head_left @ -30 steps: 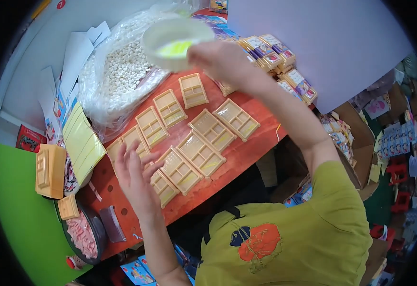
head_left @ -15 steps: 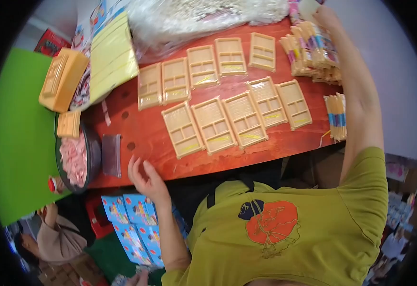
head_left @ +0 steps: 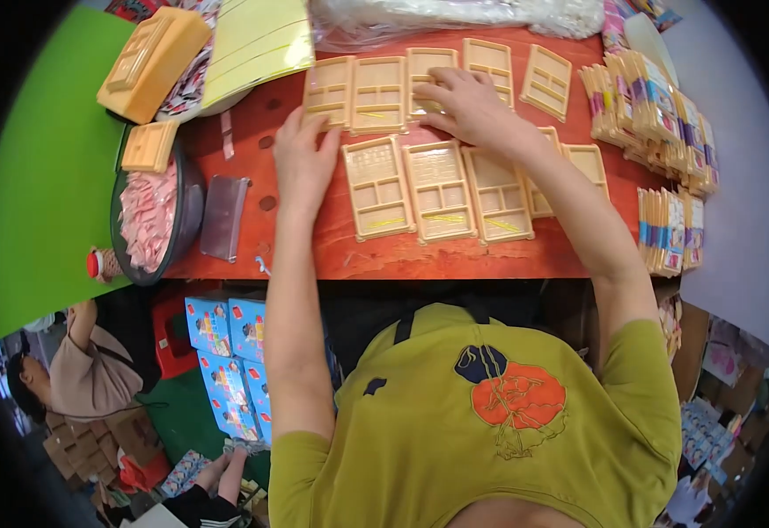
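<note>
Two rows of shallow tan plastic trays with compartments lie on the red table, several of them holding thin yellow sticks. My left hand point(head_left: 305, 165) is at the lower left corner of the leftmost back-row tray point(head_left: 326, 86), thumb and fingers apart. My right hand point(head_left: 468, 107) reaches over the third back-row tray point(head_left: 431, 60), fingers spread across its lower compartments. Any small thing under the right fingertips is hidden. Below the hands stand front-row trays, among them a tray point(head_left: 377, 172) and a tray point(head_left: 438, 167). My right forearm covers parts of the trays at right.
Stacked, wrapped tan trays point(head_left: 648, 101) stand at the right, with a smaller bundle point(head_left: 666, 231) nearer. At left, a dark tub point(head_left: 193, 207) holds pink pieces beside a clear purplish pouch point(head_left: 223, 218). Blue boxes point(head_left: 226, 374) are below the table edge. Another person point(head_left: 98, 370) sits at lower left.
My right hand has come from the far right corner to the back-row trays. My left hand has risen from the table's front edge to the leftmost tray. The view has shifted.
</note>
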Available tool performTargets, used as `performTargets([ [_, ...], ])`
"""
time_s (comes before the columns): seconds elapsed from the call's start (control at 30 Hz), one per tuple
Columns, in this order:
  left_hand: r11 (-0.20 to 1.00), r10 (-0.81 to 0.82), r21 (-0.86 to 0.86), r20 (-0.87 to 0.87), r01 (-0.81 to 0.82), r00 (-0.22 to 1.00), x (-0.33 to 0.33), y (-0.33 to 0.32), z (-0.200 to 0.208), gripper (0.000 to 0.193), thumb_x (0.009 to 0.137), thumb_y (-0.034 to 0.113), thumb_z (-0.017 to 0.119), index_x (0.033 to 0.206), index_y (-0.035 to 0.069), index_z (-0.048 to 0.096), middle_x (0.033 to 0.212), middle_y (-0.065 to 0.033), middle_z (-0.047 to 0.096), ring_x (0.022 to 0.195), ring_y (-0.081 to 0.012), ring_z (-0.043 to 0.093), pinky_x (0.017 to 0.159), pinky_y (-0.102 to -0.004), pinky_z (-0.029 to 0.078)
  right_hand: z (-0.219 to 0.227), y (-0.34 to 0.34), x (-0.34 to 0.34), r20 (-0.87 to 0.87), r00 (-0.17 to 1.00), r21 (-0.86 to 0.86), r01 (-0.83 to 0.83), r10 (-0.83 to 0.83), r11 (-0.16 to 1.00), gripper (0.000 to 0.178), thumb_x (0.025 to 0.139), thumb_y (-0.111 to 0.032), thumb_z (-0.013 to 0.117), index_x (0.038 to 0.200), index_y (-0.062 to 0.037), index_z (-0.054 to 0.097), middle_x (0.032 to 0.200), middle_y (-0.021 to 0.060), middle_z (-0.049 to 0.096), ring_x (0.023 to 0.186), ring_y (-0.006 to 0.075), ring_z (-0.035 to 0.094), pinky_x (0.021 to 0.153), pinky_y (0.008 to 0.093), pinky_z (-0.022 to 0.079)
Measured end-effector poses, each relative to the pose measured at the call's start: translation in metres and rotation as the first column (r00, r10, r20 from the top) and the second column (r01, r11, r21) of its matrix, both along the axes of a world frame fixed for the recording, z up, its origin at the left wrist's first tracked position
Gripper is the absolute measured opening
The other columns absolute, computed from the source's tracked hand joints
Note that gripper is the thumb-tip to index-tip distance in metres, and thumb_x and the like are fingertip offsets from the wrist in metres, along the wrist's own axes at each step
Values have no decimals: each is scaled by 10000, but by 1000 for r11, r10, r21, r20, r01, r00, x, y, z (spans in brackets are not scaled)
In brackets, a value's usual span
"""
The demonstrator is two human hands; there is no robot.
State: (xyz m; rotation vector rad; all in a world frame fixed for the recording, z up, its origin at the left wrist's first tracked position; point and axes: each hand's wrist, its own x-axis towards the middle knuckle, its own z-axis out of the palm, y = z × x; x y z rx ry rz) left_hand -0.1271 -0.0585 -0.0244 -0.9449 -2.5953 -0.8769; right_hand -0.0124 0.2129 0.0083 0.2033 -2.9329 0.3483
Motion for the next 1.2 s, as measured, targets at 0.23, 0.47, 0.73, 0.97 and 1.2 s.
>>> performTargets([
  [0.23,977,44,206,46,-53,998,35,8,23,340,866,194,707,1138,-7,665,1355,-239,539,1241,-405,518,1039,-452,438,11,0,10,-60,987,95,153,-148,984,414,932,-294,649,1308,-135,583,1384,146,516,1290,350,489,1066,494,380],
  [0.47,905,426,160,-307,-395,851,24,-133,83,229,863,157,702,1022,-4,668,1070,-164,629,1003,-372,584,884,-462,469,51,-38,38,17,994,-82,-110,112,991,339,914,-177,684,1221,-56,608,1314,142,555,1240,329,519,1031,429,409],
  [0.73,748,609,-367,47,-554,792,-52,-231,104,280,791,229,707,944,-6,716,1061,-201,651,1062,-354,625,860,-471,501,61,-87,30,-67,980,-106,-194,187,975,251,918,-150,677,1150,-60,642,1254,120,592,1229,312,529,1042,427,401],
  [0.97,903,429,-129,195,-411,882,-48,-255,106,269,751,202,739,903,-13,682,1117,-220,655,1013,-327,649,877,-429,501,59,-102,29,-28,980,-128,-200,198,971,228,926,-142,658,1143,-71,648,1243,102,605,1246,304,521,1066,434,376],
  [1.2,862,486,-234,126,-450,865,-64,-252,92,368,726,307,820,833,-22,693,817,-219,680,837,-360,676,755,-452,504,55,-112,30,-37,972,-144,-234,231,961,207,931,-141,655,1124,-65,663,1230,93,618,1263,298,521,1067,427,364],
])
